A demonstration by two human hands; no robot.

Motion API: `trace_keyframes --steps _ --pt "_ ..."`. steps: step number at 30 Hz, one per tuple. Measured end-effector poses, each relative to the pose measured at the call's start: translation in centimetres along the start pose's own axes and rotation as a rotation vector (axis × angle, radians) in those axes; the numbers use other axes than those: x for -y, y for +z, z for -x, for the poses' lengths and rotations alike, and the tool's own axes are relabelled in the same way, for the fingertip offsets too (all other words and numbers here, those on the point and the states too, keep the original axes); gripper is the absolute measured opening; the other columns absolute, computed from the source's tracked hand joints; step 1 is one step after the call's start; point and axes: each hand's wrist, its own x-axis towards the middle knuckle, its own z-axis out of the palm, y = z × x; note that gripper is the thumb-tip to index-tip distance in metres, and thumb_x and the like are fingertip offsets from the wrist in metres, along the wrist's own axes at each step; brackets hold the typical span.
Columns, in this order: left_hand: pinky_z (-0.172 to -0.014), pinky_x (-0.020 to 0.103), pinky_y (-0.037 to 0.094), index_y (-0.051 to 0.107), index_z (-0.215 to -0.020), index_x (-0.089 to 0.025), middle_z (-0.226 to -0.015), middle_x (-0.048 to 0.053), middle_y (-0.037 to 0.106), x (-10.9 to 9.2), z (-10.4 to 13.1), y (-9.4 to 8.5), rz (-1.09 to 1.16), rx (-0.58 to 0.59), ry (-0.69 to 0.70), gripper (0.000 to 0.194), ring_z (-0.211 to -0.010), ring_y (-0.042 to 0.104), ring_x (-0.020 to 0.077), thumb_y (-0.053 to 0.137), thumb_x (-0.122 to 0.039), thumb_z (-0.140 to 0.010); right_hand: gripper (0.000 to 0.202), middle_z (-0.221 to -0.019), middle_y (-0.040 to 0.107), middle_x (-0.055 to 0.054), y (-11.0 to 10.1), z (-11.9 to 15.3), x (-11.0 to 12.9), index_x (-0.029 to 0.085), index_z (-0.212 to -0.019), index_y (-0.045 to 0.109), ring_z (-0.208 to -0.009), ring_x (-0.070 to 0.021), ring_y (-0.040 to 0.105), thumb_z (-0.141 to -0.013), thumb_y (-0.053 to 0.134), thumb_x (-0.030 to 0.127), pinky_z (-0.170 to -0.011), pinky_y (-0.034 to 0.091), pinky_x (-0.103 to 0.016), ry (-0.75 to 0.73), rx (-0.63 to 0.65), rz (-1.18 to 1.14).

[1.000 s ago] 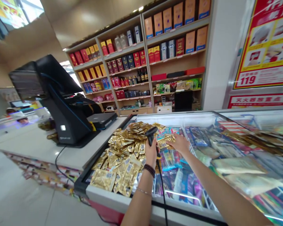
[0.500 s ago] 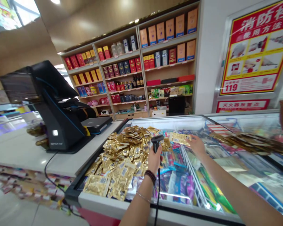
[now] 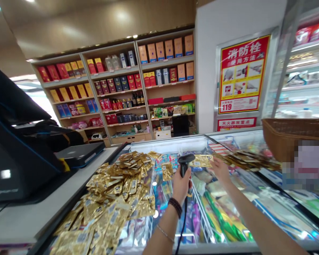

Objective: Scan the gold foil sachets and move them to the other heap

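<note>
My left hand [image 3: 182, 182] is wrapped round the handle of a black barcode scanner [image 3: 185, 161], whose cord hangs down past my wrist. Between the fingers of my right hand [image 3: 220, 170] is the end of a gold foil packet [image 3: 201, 160], held just right of the scanner head. To the left, a large heap of similar gold packets [image 3: 122, 184] covers the glass top of the chest freezer. One single gold packet [image 3: 167, 171] lies apart, between the heap and my left hand.
Colourful frozen goods [image 3: 215, 212] show through the freezer glass. More gold packets [image 3: 247, 159] lie at the right beside a brown basket [image 3: 295, 132]. A black checkout terminal [image 3: 13, 141] stands on the white counter [image 3: 50, 198] at left. Stocked shelves [image 3: 119, 94] line the back wall.
The view has swung to the right, so the basket and right-hand shelves show more. Both hands keep their holds, and the scanner and the packet are closer together.
</note>
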Motion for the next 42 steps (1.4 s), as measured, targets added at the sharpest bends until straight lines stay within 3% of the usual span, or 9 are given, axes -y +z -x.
trace_keyframes --steps 7,18,27,31,37,42 --pt "-0.045 0.025 0.037 0.063 -0.093 -0.027 -0.07 -0.006 0.061 2.6 0.8 1.0 -0.002 0.068 -0.022 0.076 -0.044 0.053 0.0103 0.097 -0.093 -0.078 0.036 -0.092 0.09 -0.007 -1.0 -1.7 0.7 0.03 -0.109 0.076 -0.108 -0.0427 0.093 -0.077 0.082 0.046 -0.103 0.08 -0.068 0.072 -0.041 -0.026" --pt "-0.045 0.025 0.038 0.064 -0.095 -0.026 -0.069 -0.005 0.063 2.5 1.4 0.3 -0.029 0.07 -0.066 0.072 -0.044 0.055 0.0115 0.097 -0.088 -0.079 0.042 -0.098 0.092 -0.011 -1.2 -1.3 1.0 0.027 -0.113 0.075 -0.114 -0.045 0.093 -0.076 0.084 0.044 -0.108 0.078 -0.071 0.09 -0.049 -0.033" --pt "-0.047 0.025 0.04 0.065 -0.092 -0.027 -0.07 -0.004 0.065 3.1 1.1 -0.4 -0.036 0.075 -0.051 0.061 -0.045 0.056 0.0116 0.1 -0.077 -0.087 0.04 -0.101 0.091 -0.01 -1.3 -1.2 0.7 0.027 -0.115 0.076 -0.11 -0.0407 0.093 -0.079 0.084 0.043 -0.104 0.08 -0.064 0.07 -0.034 -0.023" --pt "-0.047 0.025 0.041 0.062 -0.09 -0.027 -0.07 -0.004 0.065 2.9 1.2 -0.3 -0.033 0.079 -0.057 0.062 -0.046 0.057 0.0124 0.1 -0.076 -0.087 0.044 -0.1 0.091 -0.01 -1.2 -1.1 0.7 0.027 -0.116 0.079 -0.111 -0.0423 0.092 -0.079 0.088 0.049 -0.105 0.079 -0.068 0.067 -0.039 -0.013" --pt "-0.045 0.024 0.038 0.06 -0.089 -0.028 -0.065 -0.007 0.06 1.6 1.3 0.4 -0.019 0.024 -0.036 0.078 -0.043 0.051 0.01 0.097 -0.094 -0.073 0.049 -0.097 0.088 -0.009 -1.6 -0.9 0.8 0.028 -0.105 0.077 -0.11 -0.0419 0.09 -0.074 0.094 0.062 -0.103 0.078 -0.07 0.062 -0.076 -0.092" --pt "-0.044 0.022 0.037 0.061 -0.088 -0.027 -0.065 -0.008 0.058 0.4 1.0 1.3 0.031 -0.03 -0.042 0.086 -0.044 0.051 0.0094 0.101 -0.098 -0.059 0.041 -0.083 0.08 -0.004 -4.0 -1.1 1.5 0.032 -0.089 0.07 -0.098 -0.0378 0.089 -0.075 0.096 0.06 -0.094 0.082 -0.063 0.073 -0.131 -0.144"
